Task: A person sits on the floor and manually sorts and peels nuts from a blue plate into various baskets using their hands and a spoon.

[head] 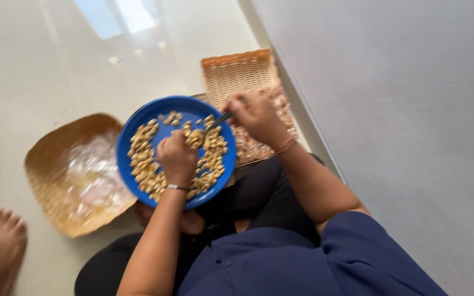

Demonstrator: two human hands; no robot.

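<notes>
Deep blue round plate point(130, 143) heaped with pale tan nuts point(144, 159). Straw-coloured woven basket point(48, 164), lined with clear glossy plastic. Second woven tray point(237, 74) in light tan, orange-brown rim. Glossy off-white floor point(39, 66); grey wall point(401, 109). Navy shirt point(303, 263), black trousers point(264, 192). Silver bracelet point(175, 187), coppery bangle point(287, 145).

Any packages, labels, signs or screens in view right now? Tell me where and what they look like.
No labels, signs or screens in view.
Clear plastic bag: the only wrapping, crumpled and shiny, inside the woven tray on the floor left of the blue plate.
</notes>
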